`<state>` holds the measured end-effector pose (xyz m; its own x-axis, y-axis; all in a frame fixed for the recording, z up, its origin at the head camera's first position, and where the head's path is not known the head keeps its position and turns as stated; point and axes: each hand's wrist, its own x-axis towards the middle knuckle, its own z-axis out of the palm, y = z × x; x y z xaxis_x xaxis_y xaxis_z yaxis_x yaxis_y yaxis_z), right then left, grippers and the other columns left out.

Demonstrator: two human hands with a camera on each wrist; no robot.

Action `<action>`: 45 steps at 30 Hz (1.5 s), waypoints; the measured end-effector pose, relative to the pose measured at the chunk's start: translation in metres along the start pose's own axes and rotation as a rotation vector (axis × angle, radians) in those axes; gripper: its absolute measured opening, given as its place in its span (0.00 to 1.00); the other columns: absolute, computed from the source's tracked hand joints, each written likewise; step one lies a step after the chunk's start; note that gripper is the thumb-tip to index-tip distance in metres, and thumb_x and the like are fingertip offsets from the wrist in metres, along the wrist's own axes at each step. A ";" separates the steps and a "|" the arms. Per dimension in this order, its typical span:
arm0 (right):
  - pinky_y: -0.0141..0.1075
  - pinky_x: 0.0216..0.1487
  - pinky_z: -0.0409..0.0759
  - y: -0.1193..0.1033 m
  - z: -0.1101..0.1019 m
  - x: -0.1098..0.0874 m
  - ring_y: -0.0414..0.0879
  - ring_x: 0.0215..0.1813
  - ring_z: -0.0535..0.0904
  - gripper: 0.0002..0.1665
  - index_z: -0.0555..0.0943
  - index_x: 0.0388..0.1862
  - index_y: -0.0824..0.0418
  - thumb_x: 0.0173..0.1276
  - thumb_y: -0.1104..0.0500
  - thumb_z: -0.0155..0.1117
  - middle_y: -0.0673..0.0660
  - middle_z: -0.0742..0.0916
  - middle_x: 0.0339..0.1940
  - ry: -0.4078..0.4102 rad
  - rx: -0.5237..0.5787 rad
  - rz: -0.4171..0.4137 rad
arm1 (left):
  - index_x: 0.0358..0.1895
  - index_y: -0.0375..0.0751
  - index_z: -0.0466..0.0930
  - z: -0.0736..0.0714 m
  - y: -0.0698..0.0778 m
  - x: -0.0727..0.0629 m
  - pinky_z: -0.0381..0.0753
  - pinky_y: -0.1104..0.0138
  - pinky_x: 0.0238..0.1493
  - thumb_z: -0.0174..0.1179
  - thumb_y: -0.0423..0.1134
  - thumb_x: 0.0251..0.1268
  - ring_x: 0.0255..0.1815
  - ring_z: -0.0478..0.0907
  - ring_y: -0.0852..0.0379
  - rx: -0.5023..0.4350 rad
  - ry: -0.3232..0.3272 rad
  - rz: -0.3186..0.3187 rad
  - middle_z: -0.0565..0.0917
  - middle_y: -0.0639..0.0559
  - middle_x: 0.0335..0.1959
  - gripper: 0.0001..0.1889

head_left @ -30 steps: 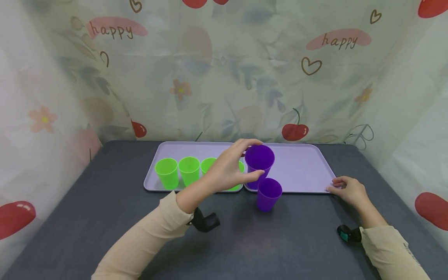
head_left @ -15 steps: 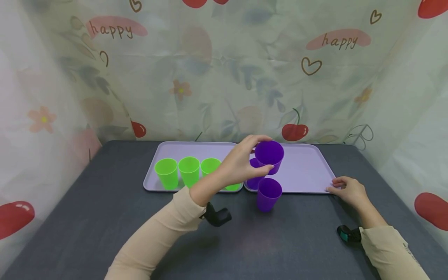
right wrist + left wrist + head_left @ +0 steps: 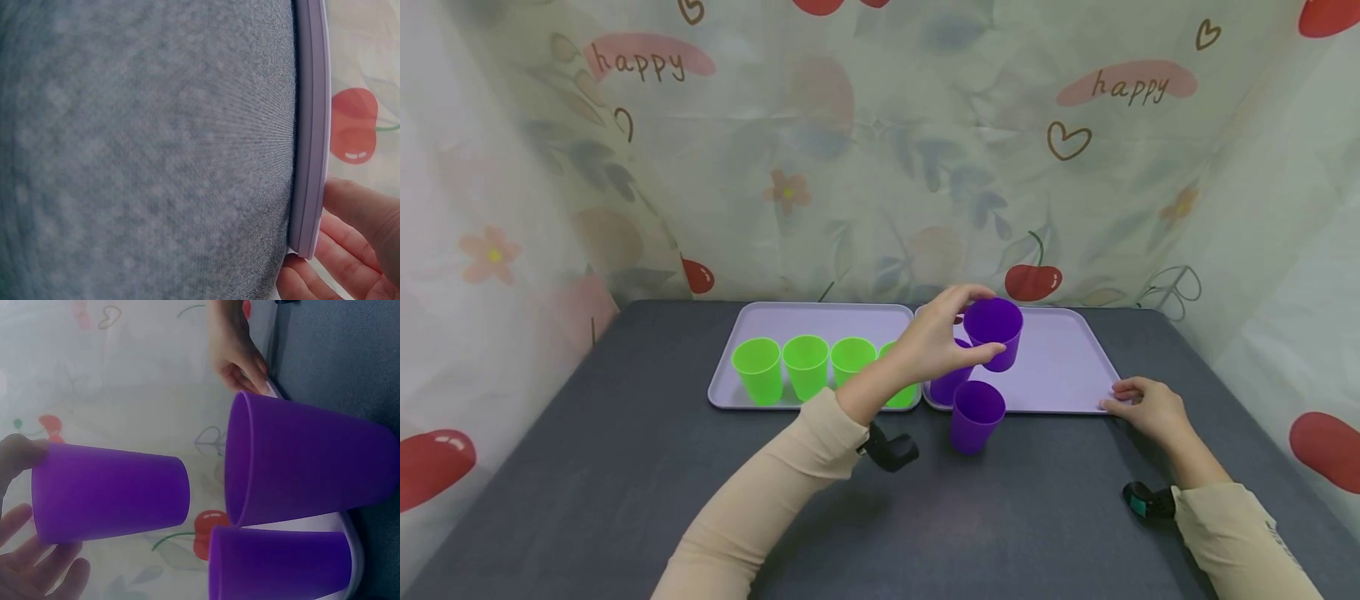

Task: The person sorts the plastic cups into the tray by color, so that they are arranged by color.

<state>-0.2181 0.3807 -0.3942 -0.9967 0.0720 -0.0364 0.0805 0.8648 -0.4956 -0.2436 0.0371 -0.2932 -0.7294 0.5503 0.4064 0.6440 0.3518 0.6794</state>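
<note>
My left hand (image 3: 934, 340) grips a purple cup (image 3: 1000, 337) at its rim, thumb near and fingers far, and holds it upright above the right lilac tray (image 3: 1063, 358). In the left wrist view that cup (image 3: 112, 494) hangs apart from two other purple cups. One purple cup (image 3: 949, 387) stands in the tray's left front corner, partly behind the hand. Another purple cup (image 3: 976, 423) stands on the dark table just before the tray. My right hand (image 3: 1153, 414) pinches the tray's front right corner; in the right wrist view the thumb (image 3: 359, 203) lies along the rim (image 3: 311, 125).
A second lilac tray (image 3: 820, 317) adjoins on the left, with several green cups (image 3: 758, 375) in a row along its front. My left forearm partly covers the rightmost one. The grey table (image 3: 625, 467) extends in front, and a patterned curtain (image 3: 880, 167) hangs behind and at the sides.
My left hand has carried the purple cup to the right, away from the cup in the tray's corner and further over the tray. The right hand has stayed at the tray corner.
</note>
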 end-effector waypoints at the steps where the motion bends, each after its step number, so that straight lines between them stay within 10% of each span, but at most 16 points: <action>1: 0.55 0.47 0.71 0.000 0.000 0.000 0.66 0.50 0.74 0.31 0.74 0.51 0.76 0.63 0.49 0.63 0.73 0.82 0.48 0.001 0.000 0.000 | 0.60 0.40 0.67 0.002 -0.001 0.001 0.74 0.67 0.59 0.68 0.42 0.53 0.59 0.73 0.55 -0.002 -0.003 -0.001 0.73 0.48 0.60 0.31; 45: 0.54 0.46 0.72 -0.001 0.000 -0.001 0.65 0.49 0.75 0.31 0.74 0.50 0.76 0.63 0.49 0.63 0.73 0.82 0.48 -0.006 0.002 -0.001 | 0.57 0.46 0.70 0.061 -0.046 0.022 0.72 0.63 0.56 0.64 0.52 0.56 0.55 0.76 0.56 0.397 -0.153 -0.033 0.80 0.54 0.53 0.27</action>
<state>-0.2174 0.3797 -0.3934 -0.9969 0.0677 -0.0410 0.0791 0.8640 -0.4973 -0.2753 0.0791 -0.3529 -0.7275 0.6296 0.2729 0.6819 0.6188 0.3901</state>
